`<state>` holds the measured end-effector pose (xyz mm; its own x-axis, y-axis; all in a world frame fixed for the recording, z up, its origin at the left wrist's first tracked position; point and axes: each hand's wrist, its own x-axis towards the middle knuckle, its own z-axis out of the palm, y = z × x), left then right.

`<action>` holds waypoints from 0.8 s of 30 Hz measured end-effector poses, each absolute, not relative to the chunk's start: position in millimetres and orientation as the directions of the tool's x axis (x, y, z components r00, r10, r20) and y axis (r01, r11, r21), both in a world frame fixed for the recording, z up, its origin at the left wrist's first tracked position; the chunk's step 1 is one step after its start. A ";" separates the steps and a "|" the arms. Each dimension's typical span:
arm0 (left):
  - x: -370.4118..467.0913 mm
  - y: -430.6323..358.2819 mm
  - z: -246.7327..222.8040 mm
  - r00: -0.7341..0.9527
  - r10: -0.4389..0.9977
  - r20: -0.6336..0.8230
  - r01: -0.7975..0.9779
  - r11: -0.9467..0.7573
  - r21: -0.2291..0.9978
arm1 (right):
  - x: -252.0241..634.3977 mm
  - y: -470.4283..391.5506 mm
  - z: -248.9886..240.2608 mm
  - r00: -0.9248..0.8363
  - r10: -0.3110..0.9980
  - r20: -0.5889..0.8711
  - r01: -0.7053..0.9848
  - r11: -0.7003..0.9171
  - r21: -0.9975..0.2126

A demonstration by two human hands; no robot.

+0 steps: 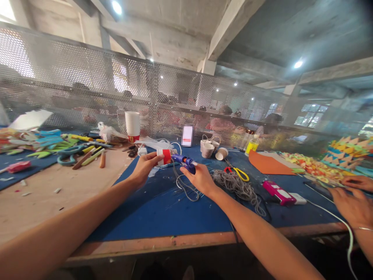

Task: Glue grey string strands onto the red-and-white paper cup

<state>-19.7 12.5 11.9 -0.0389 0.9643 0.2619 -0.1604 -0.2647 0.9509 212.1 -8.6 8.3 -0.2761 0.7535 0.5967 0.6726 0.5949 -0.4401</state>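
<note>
My left hand is closed on a paper cup with a red band, tipped onto its side above the blue table mat. In my right hand is a blue hot glue gun, its nozzle pointing left at the cup. I cannot tell whether the nozzle touches the cup. A grey cord loops on the mat below my hands. To the right of my right hand lie a heap of grey yarn and yellow-handled scissors.
Small wrapped cups and a phone stand at the back. A stack of paper cups and several tools are left. Orange paper, a magenta device and another person's hands are right. A perforated metal screen closes off the back.
</note>
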 end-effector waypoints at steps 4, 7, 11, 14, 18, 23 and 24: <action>-20.1 13.2 11.1 -0.023 0.958 0.285 -0.147 -0.285 0.947 | 212.8 -7.2 7.5 -0.269 0.750 0.604 0.679 0.593 -0.434; -20.7 13.4 10.5 -0.005 0.950 0.314 -0.119 -0.312 0.943 | 212.9 -6.9 7.8 -0.269 0.752 0.601 0.676 0.592 -0.438; -20.2 10.3 11.7 0.010 0.942 0.336 -0.073 -0.334 0.940 | 212.8 -6.9 8.2 -0.258 0.753 0.605 0.676 0.588 -0.444; -19.4 7.2 13.6 0.018 0.942 0.334 -0.060 -0.333 0.941 | 212.8 -7.7 9.0 -0.252 0.757 0.603 0.674 0.584 -0.452; -19.7 6.4 14.0 0.021 0.943 0.332 -0.044 -0.331 0.943 | 213.2 -8.2 10.7 -0.227 0.761 0.607 0.669 0.576 -0.471; -21.2 11.5 9.8 0.011 0.949 0.314 -0.087 -0.312 0.946 | 218.2 -0.6 12.3 -0.107 0.795 0.597 0.742 0.463 -0.484; -21.3 12.7 8.9 0.014 0.953 0.302 -0.112 -0.298 0.948 | 220.3 2.1 12.3 -0.074 0.812 0.580 0.772 0.414 -0.482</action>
<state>-21.3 12.7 8.9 0.0137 0.9533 0.3016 -0.1117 -0.2983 0.9479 220.3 2.1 12.3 -0.0736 0.8115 0.5797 0.7720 0.4144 -0.4821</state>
